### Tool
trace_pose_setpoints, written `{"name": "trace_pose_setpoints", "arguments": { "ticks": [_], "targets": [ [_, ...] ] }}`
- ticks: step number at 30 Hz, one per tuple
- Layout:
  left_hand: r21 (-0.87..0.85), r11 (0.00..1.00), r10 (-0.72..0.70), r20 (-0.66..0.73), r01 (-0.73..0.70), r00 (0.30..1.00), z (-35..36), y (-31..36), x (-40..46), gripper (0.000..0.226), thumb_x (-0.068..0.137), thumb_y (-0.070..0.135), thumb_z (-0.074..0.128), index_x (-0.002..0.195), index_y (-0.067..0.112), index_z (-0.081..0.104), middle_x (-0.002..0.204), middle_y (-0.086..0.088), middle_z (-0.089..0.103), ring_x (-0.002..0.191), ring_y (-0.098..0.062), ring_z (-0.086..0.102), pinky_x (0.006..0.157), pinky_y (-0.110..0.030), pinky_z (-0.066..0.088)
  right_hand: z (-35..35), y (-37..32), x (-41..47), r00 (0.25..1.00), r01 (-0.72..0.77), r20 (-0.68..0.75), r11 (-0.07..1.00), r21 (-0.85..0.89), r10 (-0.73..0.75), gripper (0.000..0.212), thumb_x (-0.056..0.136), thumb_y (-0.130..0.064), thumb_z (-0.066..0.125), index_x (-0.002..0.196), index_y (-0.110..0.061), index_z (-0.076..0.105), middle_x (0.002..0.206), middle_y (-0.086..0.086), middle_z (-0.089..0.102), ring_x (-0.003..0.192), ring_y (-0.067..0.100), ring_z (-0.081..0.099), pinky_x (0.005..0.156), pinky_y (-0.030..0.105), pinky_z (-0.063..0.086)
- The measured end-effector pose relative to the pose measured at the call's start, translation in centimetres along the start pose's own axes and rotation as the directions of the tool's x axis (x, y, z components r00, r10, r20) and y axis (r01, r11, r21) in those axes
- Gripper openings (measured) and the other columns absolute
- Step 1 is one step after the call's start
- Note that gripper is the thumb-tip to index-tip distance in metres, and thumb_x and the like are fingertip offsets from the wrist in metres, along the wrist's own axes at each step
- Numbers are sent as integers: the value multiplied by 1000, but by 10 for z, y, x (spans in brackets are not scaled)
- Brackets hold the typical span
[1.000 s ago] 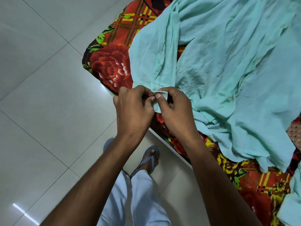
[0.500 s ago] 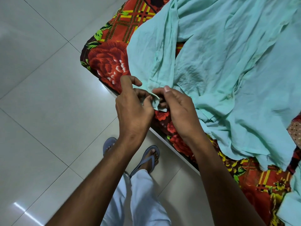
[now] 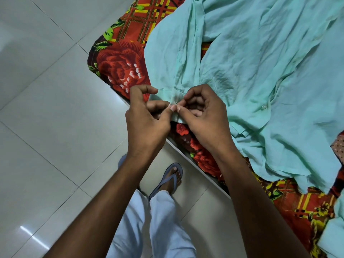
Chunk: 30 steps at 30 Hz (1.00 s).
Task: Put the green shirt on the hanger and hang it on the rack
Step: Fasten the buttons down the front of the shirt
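since the earlier frame the hands had lifted a little and drawn the cuff-like end of the shirt (image 3: 251,67) up between them; the left thumb, which had stuck up free half a second before, had come down to meet the right thumb at the fabric. the left hand (image 3: 147,120) pinched the edge of the cloth between thumb and forefinger, its other fingers loosely curled. the right hand (image 3: 202,116) pinched the same edge from the other side, thumb tip touching the left thumb tip, fingers curled over a fold. each grip was a narrow fingertip pinch, nearly closed, with only thin cloth in it.

the shirt lay spread and crumpled on the bed (image 3: 119,69), over the flowered sheet, with one end reaching the bed's near edge where the hands worked. a small button (image 3: 264,107) showed on the shirt to the right of the hands. no hanger or rack was in view.

judging by the pinches, the step in hand was preparation: undoing or straightening a fastening at that end of the shirt, though whether a button sat between the thumbs could not be told. the hanging itself had not begun. the next move would likely call for finishing this fiddly bit, then opening the shirt at the neck and fetching a hanger from somewhere outside the view.
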State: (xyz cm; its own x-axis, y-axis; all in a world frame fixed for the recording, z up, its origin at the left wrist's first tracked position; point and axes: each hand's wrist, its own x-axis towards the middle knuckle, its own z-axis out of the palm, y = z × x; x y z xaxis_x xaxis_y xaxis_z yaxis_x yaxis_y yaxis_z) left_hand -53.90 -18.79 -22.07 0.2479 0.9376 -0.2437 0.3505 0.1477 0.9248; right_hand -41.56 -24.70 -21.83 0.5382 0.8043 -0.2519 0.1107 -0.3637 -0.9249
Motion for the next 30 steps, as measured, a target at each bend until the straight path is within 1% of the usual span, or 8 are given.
{"name": "trace_pose_setpoints", "arguments": {
  "ticks": [6,11,14,17,19,22,26,30],
  "targets": [
    [32,998,56,18,-57,998,2,-7,2,46,85,6,79,119,12,47,79,6,75,77,-7,72,70,-16,51,-3,3,4,1000,-16,21,999,-36,17,17,89,-8,75,97,-11,60,89,5,73,86,12,73,71,22,57],
    [40,994,98,39,-99,994,0,-8,3,42,87,2,74,119,9,48,77,8,73,77,-1,70,70,-13,48,3,2,4,1000,20,-14,994,-111,-22,26,92,-5,68,91,-16,45,86,12,68,73,23,67,61,29,54],
    [168,966,192,42,-197,980,1,-6,4,31,86,2,72,112,10,57,83,4,74,77,-2,69,66,-13,49,5,0,5,999,-39,-43,993,-115,34,29,91,-7,68,87,-20,43,85,12,68,69,15,64,63,23,52],
    [362,881,296,77,-304,952,1,-13,6,21,85,7,71,104,12,68,93,1,69,87,-18,62,70,-23,44,4,0,10,995,-102,-34,973,-206,97,21,90,-14,73,91,-15,52,82,10,68,62,3,58,63,21,52],
    [459,828,323,77,-321,943,0,-16,8,27,84,10,72,110,14,72,100,-3,63,96,-21,55,71,-17,33,3,-1,13,994,-109,-25,953,-283,107,22,88,-20,78,94,-16,58,77,1,68,56,-3,57,58,11,47],
    [422,836,343,99,-351,934,-7,-11,12,48,80,6,71,127,14,66,110,-7,58,104,-19,54,81,-11,37,2,-4,16,997,-78,-17,933,-352,76,22,85,-25,82,95,-16,65,71,-6,65,56,-5,57,57,7,44],
    [567,654,429,266,-500,863,-16,-12,20,37,86,12,65,122,19,73,117,-12,59,108,-31,50,84,-39,40,-3,-2,14,998,42,-16,913,-407,-53,7,91,-17,73,95,-18,78,85,-9,74,79,-1,66,72,10,48],
    [702,492,398,345,-515,850,-20,-12,23,33,88,23,59,115,26,76,124,-13,58,114,-37,47,83,-44,35,-3,8,9,986,163,68,806,-569,-151,18,89,-11,74,106,-13,78,100,3,70,95,17,65,85,22,47]
  ]
}}
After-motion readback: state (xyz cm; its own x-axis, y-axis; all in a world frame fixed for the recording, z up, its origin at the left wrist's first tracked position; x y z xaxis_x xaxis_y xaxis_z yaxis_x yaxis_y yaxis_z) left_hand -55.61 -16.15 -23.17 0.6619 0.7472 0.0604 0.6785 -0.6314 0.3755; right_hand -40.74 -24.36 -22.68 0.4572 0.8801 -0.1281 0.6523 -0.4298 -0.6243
